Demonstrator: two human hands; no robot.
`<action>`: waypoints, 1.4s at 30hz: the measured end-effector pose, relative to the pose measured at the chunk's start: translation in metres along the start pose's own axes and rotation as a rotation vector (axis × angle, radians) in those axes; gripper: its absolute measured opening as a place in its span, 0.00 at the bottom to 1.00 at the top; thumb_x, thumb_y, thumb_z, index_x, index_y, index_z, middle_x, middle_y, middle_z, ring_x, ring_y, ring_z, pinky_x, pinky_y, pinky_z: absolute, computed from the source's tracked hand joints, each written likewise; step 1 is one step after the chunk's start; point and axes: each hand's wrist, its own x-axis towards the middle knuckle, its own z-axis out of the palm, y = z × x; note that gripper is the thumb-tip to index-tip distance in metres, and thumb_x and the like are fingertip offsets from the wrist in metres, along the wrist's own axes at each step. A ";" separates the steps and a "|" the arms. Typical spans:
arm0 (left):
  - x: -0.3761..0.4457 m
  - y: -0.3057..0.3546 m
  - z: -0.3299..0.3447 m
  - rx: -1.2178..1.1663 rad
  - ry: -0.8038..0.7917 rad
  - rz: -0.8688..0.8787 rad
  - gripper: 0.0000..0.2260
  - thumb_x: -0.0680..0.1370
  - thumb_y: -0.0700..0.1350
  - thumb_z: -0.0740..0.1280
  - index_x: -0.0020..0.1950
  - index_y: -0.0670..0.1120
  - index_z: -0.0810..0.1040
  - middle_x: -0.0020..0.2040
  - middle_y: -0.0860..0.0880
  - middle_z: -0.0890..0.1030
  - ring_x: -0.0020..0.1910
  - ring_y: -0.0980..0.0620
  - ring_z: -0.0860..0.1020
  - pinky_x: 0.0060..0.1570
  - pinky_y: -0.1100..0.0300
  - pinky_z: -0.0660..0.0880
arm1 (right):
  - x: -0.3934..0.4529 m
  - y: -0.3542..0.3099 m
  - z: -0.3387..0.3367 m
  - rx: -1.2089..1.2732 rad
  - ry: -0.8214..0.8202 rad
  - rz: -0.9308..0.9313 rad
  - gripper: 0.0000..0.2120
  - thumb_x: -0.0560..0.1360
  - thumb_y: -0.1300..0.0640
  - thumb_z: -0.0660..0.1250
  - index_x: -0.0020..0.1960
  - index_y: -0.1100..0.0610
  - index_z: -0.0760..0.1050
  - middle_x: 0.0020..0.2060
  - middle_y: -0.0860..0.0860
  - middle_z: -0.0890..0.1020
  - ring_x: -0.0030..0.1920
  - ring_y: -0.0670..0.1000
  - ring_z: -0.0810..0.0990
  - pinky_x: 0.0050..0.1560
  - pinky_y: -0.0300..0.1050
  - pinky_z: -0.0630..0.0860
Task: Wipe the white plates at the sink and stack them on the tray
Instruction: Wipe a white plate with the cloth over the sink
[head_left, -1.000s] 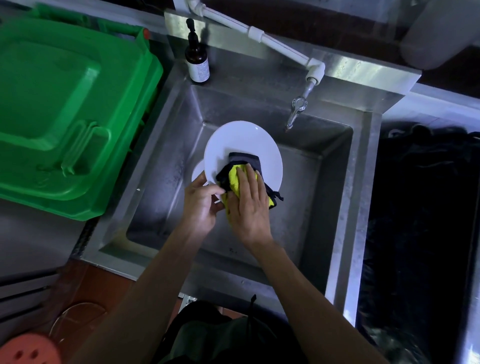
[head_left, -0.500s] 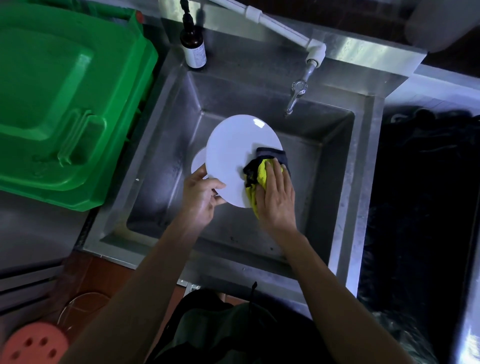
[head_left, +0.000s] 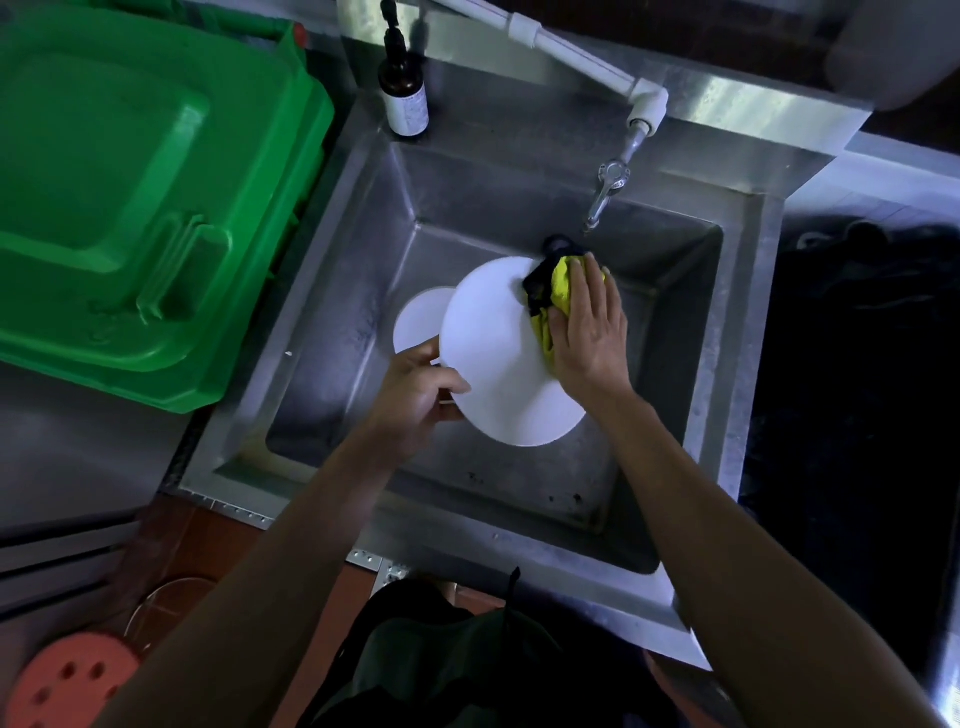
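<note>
We are standing over the steel sink (head_left: 332, 270), a green bin lid (head_left: 135, 208) lying at its left and a dark bottle (head_left: 404, 98) standing on its back ledge. Our left hand (head_left: 415, 395) is pinching the lower-left rim of the white plate (head_left: 493, 364), holding it tilted above the basin, with a second white plate (head_left: 418, 325) showing behind it. Our right hand (head_left: 587, 332) is pressing a yellow-and-black cloth (head_left: 550, 296) with flat fingers against the plate's upper-right edge, just under the tap (head_left: 605, 195).
</note>
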 end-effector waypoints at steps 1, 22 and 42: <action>-0.001 0.000 0.001 0.008 -0.008 -0.002 0.22 0.65 0.34 0.66 0.53 0.52 0.87 0.51 0.45 0.86 0.45 0.45 0.86 0.42 0.50 0.82 | 0.002 -0.004 -0.001 0.002 0.008 -0.019 0.27 0.86 0.50 0.50 0.82 0.55 0.50 0.82 0.51 0.50 0.81 0.55 0.47 0.80 0.56 0.48; -0.003 -0.009 -0.011 -0.038 -0.051 0.116 0.18 0.69 0.25 0.63 0.53 0.40 0.83 0.46 0.40 0.84 0.48 0.43 0.84 0.43 0.50 0.81 | -0.037 -0.072 0.019 0.198 -0.146 -0.462 0.27 0.81 0.57 0.56 0.80 0.60 0.59 0.80 0.57 0.57 0.81 0.58 0.51 0.79 0.58 0.53; -0.025 -0.003 -0.006 -0.152 0.044 0.088 0.20 0.72 0.25 0.63 0.56 0.44 0.84 0.48 0.44 0.85 0.47 0.44 0.83 0.40 0.51 0.82 | 0.015 -0.054 0.004 -0.001 0.053 -0.355 0.25 0.84 0.52 0.56 0.80 0.57 0.60 0.80 0.54 0.59 0.80 0.60 0.54 0.78 0.59 0.54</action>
